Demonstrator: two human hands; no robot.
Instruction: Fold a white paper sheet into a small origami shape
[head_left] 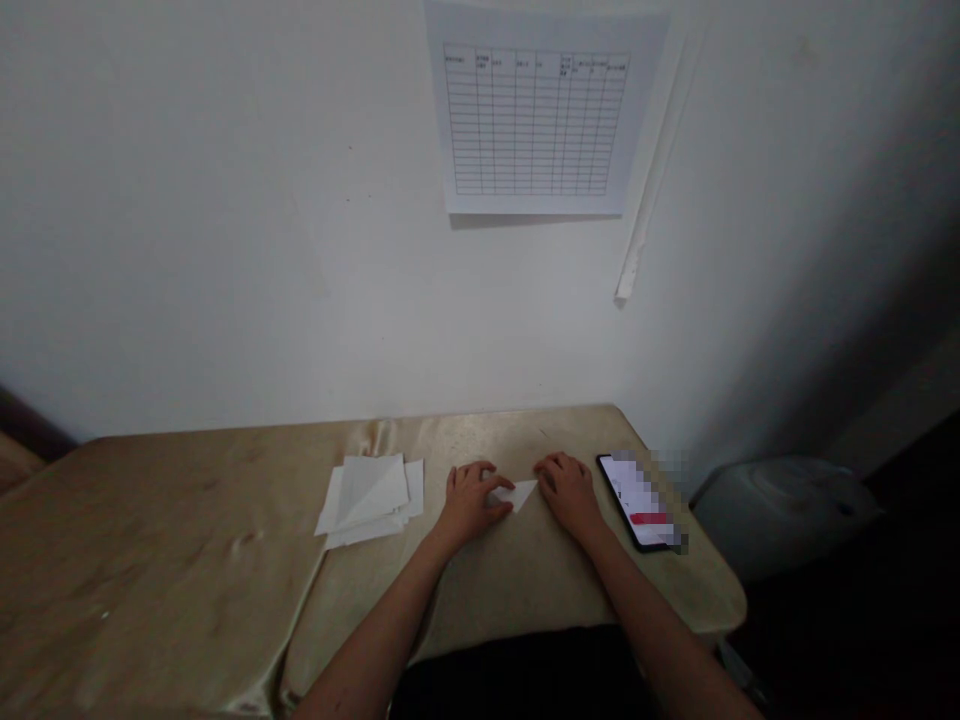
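A small piece of white paper (523,494), folded to a pointed triangular shape, lies on the table between my hands. My left hand (474,497) is bent over its left part, thumb and forefinger gripping it from two sides. At the right corner of the paper is my right hand (568,490), its fingers curled and pressed together; what the fingertips pinch is partly hidden. To the left of my left hand sits a loose stack of white paper sheets (371,497), the top one showing a diagonal crease.
A phone (637,505) with a lit screen lies right of my right hand, near the table edge. A tan glossy cover spreads over the table (187,560). The wall behind bears a printed table sheet (536,125). A pale rounded container (780,510) stands beyond the right edge.
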